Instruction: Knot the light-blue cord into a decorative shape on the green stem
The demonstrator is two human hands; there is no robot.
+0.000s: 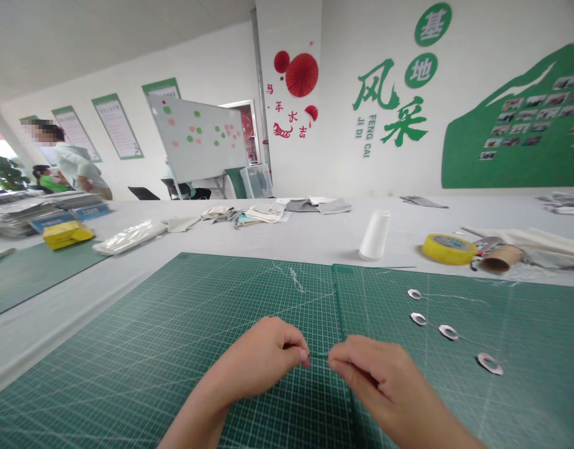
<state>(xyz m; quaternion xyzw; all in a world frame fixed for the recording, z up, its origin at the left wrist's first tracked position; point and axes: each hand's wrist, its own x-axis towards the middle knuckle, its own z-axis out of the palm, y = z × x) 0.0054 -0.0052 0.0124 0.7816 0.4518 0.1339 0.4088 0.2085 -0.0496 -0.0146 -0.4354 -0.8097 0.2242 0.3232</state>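
Note:
My left hand [274, 357] is closed in a pinch above the green cutting mat [184, 349], thumb against forefinger. Facing it a short gap away, my right hand [374, 371] pinches too. A fine pale thread [319, 356] stretches faintly across the gap between the fingertips. Right of my right hand lie several small oval rings with pale rims, among them one ring [490, 363] nearest to me and another ring [448, 332] farther off; threads trail from some. A loose tangle of white thread [296, 280] rests on the mat beyond my hands.
Behind the mat stands a white thread cone [375, 234]. Yellow tape [448, 249] and a cardboard tube [502, 257] lie at the right. Fabric pieces [263, 212], a plastic-wrapped pack [131, 236] and a yellow packet [68, 234] line the back and left. A person [76, 162] stands far left.

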